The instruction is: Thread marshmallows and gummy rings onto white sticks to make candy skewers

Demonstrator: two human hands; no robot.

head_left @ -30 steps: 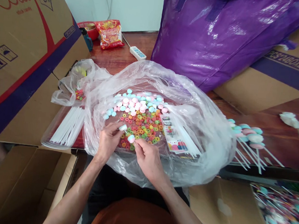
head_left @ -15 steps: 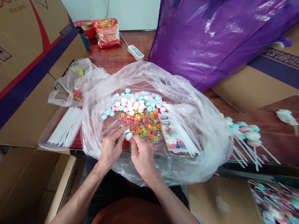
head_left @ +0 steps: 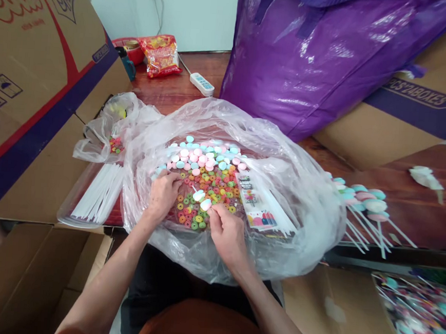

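Candy stick (head_left: 203,200), two pastel pieces threaded, is pinched by the right hand (head_left: 227,234) inside the bag (head_left: 301,194). Left hand (head_left: 163,193) is curled over loose candies (head_left: 208,158); whether anything is held cannot be told. Finished sticks (head_left: 367,204) are laid right; many pieces lie unthreaded.

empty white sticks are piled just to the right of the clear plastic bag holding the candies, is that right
No: the head view shows the empty white sticks piled just to the left of the clear plastic bag holding the candies, not the right. On the right lie the candy-loaded sticks.
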